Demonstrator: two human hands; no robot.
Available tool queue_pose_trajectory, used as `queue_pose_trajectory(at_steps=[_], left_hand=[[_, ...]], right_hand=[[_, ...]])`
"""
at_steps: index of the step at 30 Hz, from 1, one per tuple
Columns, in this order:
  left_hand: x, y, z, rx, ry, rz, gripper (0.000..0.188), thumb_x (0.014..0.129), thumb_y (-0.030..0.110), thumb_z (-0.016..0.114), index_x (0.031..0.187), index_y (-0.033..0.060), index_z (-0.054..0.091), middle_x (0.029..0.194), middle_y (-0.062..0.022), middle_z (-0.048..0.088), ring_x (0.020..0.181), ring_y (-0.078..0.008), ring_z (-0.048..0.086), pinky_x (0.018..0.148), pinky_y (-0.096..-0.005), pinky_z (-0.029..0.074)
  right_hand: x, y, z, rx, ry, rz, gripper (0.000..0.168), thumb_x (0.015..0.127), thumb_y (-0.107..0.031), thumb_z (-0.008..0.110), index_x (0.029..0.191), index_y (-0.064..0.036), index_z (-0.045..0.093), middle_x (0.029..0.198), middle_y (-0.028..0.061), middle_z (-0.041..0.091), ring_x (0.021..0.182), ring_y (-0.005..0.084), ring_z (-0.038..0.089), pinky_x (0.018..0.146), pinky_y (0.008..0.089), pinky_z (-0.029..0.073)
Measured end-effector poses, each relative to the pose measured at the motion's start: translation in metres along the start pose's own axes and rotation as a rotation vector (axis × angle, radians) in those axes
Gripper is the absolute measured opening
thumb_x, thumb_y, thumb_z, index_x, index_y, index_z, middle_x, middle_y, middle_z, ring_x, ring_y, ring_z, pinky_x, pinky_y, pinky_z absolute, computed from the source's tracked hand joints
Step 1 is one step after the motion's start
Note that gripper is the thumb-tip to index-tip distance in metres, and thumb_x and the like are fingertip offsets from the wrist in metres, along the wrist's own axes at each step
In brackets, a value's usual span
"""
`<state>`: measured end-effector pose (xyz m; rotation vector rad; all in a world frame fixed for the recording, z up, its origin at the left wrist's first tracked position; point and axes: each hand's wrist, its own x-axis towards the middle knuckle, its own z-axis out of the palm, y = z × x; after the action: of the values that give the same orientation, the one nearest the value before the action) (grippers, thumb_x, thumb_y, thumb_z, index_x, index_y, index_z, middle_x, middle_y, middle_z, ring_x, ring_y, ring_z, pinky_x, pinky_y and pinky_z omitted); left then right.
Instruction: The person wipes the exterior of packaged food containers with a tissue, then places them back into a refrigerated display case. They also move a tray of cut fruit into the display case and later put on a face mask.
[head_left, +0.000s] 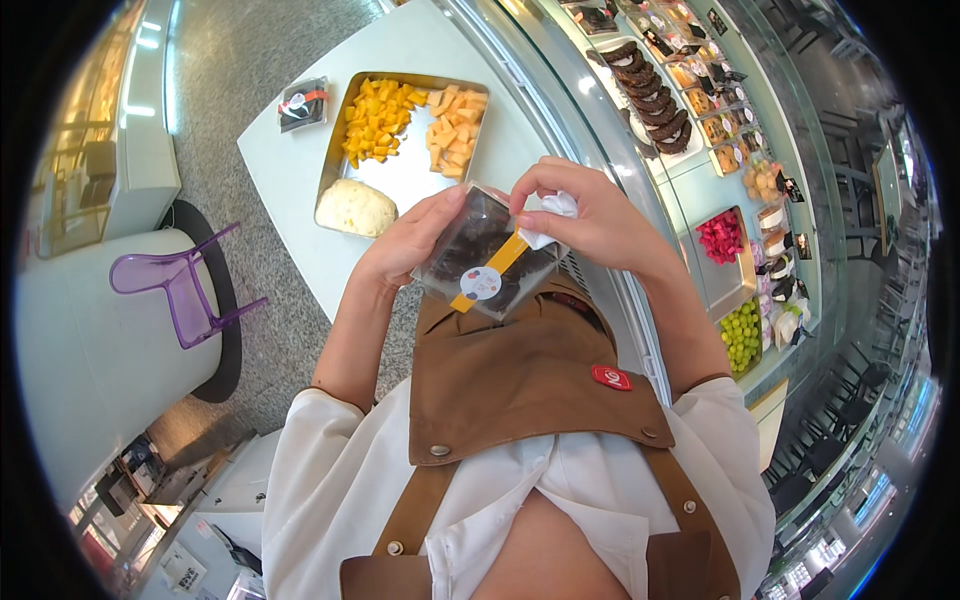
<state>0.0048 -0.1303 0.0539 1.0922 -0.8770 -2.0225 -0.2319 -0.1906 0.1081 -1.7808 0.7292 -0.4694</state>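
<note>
In front of my apron I have a clear plastic box (450, 259) with dark brown food inside, probably cake. A yellow paper band (507, 253) with a round white sticker (481, 283) runs across its lid. My left hand (411, 238) grips the box along its left side, thumb near the top corner. Pinched in the fingers of my right hand (589, 214) is a crumpled white tissue (551, 231), pressed against the upper end of the band. The far edge of the box is partly hidden behind my right fingers.
On the white table (289, 195) a metal tray (409, 196) holds cubed yellow fruit, orange melon pieces and a pale loaf-shaped mass. A second clear box (304, 105) with a red band sits beside it. The glass display case (555, 90) runs along my right; a purple chair (184, 289) stands left.
</note>
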Motion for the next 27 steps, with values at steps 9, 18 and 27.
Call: queue_pose_trajectory(at_steps=[9,18,27], left_hand=[[0.003,0.003,0.007,-0.307,0.191,-0.091,0.049,0.102,0.039,0.042,0.129,0.0002,0.051,0.117,-0.0106,0.063,0.101,-0.0177,0.064,0.090,-0.0323,0.052],[0.024,-0.009,0.006,-0.455,0.298,-0.033,0.049,0.101,0.043,0.043,0.128,0.0030,0.051,0.114,-0.0101,0.064,0.097,-0.0172,0.065,0.082,-0.0323,0.056],[0.040,-0.009,0.009,-0.532,0.243,0.030,0.050,0.102,0.043,0.038,0.128,0.0016,0.050,0.117,-0.0127,0.063,0.101,-0.0209,0.065,0.085,-0.0349,0.056]], right_hand=[[0.004,0.030,-0.013,0.417,0.745,0.160,0.009,0.092,-0.014,0.055,0.096,-0.005,0.056,0.085,-0.0003,0.054,0.085,0.0110,0.051,0.078,0.0264,0.043],[-0.002,0.021,0.059,-0.384,0.715,-0.161,0.027,0.073,0.005,0.056,0.098,-0.004,0.051,0.101,0.0140,0.050,0.095,0.0310,0.046,0.085,0.0392,0.038],[-0.040,0.019,0.076,-0.350,0.460,-0.224,0.032,0.066,0.008,0.059,0.095,-0.004,0.056,0.097,0.0126,0.053,0.095,0.0347,0.050,0.084,0.0424,0.042]])
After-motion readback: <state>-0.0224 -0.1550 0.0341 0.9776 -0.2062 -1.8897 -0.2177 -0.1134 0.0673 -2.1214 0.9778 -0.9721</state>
